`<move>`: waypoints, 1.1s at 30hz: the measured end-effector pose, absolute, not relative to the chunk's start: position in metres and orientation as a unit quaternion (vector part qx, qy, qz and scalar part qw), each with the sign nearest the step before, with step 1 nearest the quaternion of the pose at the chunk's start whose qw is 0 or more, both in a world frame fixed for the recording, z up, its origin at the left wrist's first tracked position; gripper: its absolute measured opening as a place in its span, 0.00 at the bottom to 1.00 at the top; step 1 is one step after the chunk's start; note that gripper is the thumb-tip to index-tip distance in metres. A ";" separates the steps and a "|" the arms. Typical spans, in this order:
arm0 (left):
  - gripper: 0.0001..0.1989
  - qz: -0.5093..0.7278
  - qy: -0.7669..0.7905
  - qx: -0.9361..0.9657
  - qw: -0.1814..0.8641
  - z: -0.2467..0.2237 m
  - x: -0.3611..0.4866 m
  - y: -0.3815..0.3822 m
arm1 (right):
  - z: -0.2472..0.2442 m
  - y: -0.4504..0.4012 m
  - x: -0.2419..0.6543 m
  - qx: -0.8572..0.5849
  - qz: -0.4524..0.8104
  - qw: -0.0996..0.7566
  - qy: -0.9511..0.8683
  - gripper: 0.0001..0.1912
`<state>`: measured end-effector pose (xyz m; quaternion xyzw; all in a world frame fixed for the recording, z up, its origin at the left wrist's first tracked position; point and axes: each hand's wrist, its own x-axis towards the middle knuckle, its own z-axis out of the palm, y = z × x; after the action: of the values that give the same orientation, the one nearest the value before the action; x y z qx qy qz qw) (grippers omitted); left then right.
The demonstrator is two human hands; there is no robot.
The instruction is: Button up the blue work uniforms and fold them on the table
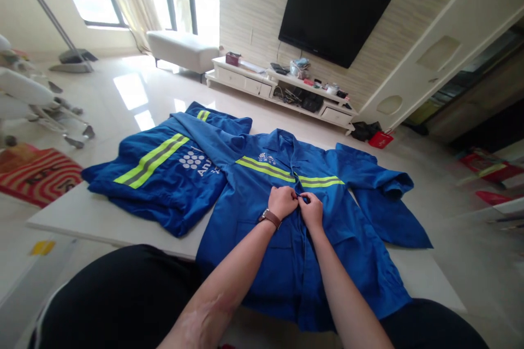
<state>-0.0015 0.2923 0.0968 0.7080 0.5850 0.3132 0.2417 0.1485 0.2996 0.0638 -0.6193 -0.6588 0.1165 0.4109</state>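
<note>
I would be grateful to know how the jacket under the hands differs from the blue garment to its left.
The jacket is spread front up, collar showing, while the left garment lies in folds. The jacket has a small white print; the left garment has a bigger one with lettering. The left hand and right hand touch the jacket, not the left garment. Both are blue with yellow-and-grey bands.

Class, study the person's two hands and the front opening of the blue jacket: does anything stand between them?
Nothing visible does. The left hand and right hand are both at the front opening of the blue jacket, just below its reflective stripe. The other blue garment lies to the left, not between.
</note>
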 end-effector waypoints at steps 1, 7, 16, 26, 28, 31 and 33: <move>0.07 0.313 0.586 0.708 0.240 0.097 -0.001 0.292 | 0.064 0.300 0.149 -0.620 0.118 0.410 -0.659 0.12; 0.08 0.310 0.586 0.711 0.236 0.096 -0.001 0.293 | 0.065 0.300 0.150 -0.621 0.121 0.403 -0.662 0.13; 0.08 0.325 0.586 0.703 0.240 0.094 0.000 0.294 | 0.068 0.300 0.151 -0.629 0.124 0.399 -0.656 0.15; 0.07 0.351 0.585 0.690 0.243 0.092 0.001 0.295 | 0.067 0.303 0.153 -0.630 0.112 0.392 -0.661 0.16; 0.07 0.349 0.585 0.689 0.247 0.092 0.001 0.295 | 0.066 0.303 0.154 -0.630 0.113 0.392 -0.661 0.16; 0.07 0.350 0.585 0.686 0.252 0.093 0.001 0.295 | 0.066 0.304 0.155 -0.630 0.113 0.391 -0.661 0.17; 0.07 0.353 0.585 0.685 0.253 0.092 0.002 0.295 | 0.067 0.304 0.155 -0.630 0.112 0.390 -0.663 0.17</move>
<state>0.0016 0.2951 0.0923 0.6850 0.5845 0.3534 0.2535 0.1551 0.3039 0.0666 -0.6297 -0.6626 0.1121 0.3897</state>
